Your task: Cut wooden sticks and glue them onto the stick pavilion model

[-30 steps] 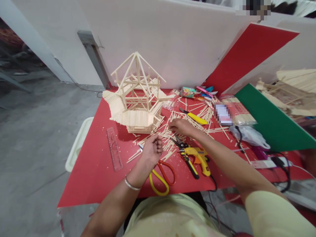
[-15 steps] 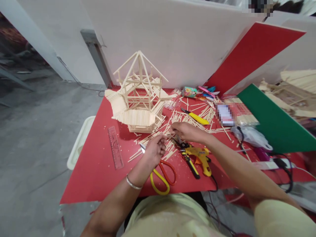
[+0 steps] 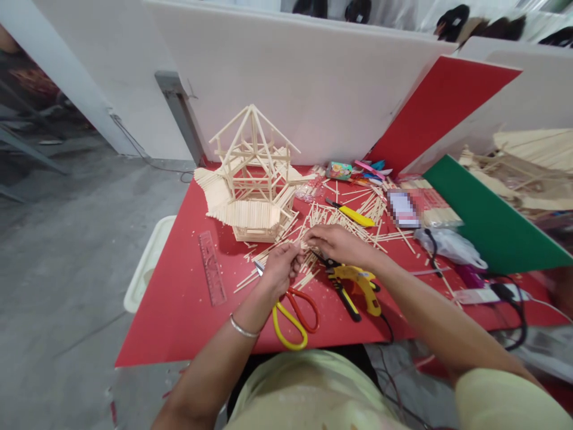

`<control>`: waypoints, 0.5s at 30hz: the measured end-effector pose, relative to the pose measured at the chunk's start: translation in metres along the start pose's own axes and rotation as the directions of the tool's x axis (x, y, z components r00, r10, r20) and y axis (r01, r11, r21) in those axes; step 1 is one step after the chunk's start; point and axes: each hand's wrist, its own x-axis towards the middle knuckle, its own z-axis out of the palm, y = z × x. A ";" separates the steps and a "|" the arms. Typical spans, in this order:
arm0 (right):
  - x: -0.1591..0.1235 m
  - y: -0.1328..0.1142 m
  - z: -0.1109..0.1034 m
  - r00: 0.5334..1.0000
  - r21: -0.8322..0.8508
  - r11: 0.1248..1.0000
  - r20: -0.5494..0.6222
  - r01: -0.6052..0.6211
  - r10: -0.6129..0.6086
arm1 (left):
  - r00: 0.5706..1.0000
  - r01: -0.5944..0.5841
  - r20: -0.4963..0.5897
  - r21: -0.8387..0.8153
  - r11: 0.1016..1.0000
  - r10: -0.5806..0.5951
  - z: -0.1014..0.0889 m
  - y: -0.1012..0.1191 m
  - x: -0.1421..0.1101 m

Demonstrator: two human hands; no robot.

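My left hand and my right hand meet over a scatter of thin wooden sticks on the red table. Both hands are closed in a pinch, and a small stick runs between their fingertips. Just behind them stands a stick-built model house with a peaked roof frame. Red and yellow scissors lie under my left wrist. A yellow glue gun and black pliers lie under my right forearm.
A clear ruler lies at the left, a yellow utility knife behind the sticks. White partition boards close the back; red and green boards lean at the right. Cables and a power strip sit at right.
My right hand came back from the stick pile toward my left hand, and the two now meet on a stick. The camera view shifted slightly.
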 end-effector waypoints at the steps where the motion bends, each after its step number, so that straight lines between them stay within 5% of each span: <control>1: -0.002 -0.002 -0.002 0.998 0.012 1.000 -0.063 -0.005 0.006 | 1.000 -0.016 -0.015 -0.036 0.999 0.015 0.000 0.002 0.000; 5: -0.006 -0.020 -0.004 0.970 0.103 0.989 -0.209 -0.104 0.124 | 1.000 -0.027 -0.018 -0.115 0.993 0.025 0.001 0.006 -0.002; 11: 0.001 -0.025 0.023 0.934 0.351 0.925 -0.260 -0.143 0.243 | 0.998 -0.033 0.046 -0.099 0.995 0.037 0.001 -0.001 -0.003; 15: -0.008 -0.012 0.031 0.802 0.397 0.884 -0.427 -0.248 0.417 | 0.996 -0.075 0.037 -0.117 0.990 0.079 0.000 0.000 -0.004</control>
